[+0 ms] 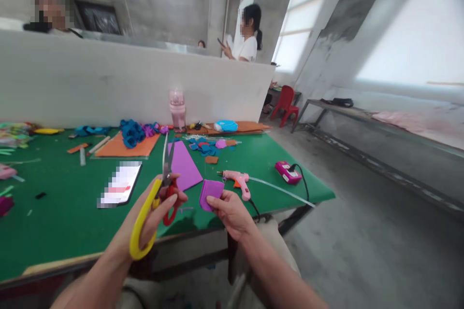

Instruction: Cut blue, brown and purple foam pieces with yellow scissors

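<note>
My left hand (159, 210) is closed around a pair of scissors (167, 169) with one yellow and one red handle; the blades point up and away, slightly parted. Between the thumb and fingers of my right hand (232, 210) is a small folded piece of purple felt (211, 193), its layers stacked. A larger purple sheet (184, 166) lies flat on the table just beyond the scissors. To the right of the held piece, a pink glue gun (237, 180) rests on its side with a clear glue stick in its back end.
On the green table (72, 231) lie a phone (125, 186), orange sheets (126, 147), blue felt pieces (132, 133) and a pink power socket (288, 172) with a cord. A pink bottle (177, 111) stands against the white partition (137, 77). Other people are beyond it.
</note>
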`<action>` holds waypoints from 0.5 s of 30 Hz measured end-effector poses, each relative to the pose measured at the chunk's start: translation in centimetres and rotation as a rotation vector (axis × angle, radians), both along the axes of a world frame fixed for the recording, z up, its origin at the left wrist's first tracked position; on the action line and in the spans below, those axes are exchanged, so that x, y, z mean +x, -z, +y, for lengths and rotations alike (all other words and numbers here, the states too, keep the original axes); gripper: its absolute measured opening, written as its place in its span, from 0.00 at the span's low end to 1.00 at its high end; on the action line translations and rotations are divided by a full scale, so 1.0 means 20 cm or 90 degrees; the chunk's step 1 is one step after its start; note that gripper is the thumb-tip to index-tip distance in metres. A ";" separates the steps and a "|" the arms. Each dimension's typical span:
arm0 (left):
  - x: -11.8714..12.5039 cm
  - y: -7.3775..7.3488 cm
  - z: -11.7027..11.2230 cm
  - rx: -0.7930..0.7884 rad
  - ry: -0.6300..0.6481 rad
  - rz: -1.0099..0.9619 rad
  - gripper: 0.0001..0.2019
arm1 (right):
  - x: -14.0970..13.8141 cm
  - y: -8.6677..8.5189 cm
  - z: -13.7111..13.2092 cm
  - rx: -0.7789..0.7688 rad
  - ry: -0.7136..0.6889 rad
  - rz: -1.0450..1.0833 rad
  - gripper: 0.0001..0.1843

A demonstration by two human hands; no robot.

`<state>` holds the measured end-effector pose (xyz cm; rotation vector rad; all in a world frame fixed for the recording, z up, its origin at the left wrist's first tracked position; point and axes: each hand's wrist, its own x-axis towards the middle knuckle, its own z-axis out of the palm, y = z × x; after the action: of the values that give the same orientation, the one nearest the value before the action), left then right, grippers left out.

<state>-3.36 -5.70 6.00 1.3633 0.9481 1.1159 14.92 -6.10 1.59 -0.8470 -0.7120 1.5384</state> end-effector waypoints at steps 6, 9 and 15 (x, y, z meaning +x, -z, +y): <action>0.08 -0.03 0.29 0.078 -0.036 -0.043 0.23 | -0.09 -0.11 0.33 0.089 0.035 -0.038 0.18; 0.13 0.07 0.32 0.048 -0.042 -0.078 0.24 | -0.13 -0.05 0.38 0.096 0.041 -0.046 0.17; 0.14 0.22 0.31 0.020 -0.124 -0.077 0.22 | -0.14 0.03 0.33 0.076 0.002 -0.089 0.15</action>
<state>-0.55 0.55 1.66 1.2325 0.9945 1.3502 12.04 0.59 1.00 -0.8713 -0.8946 1.4295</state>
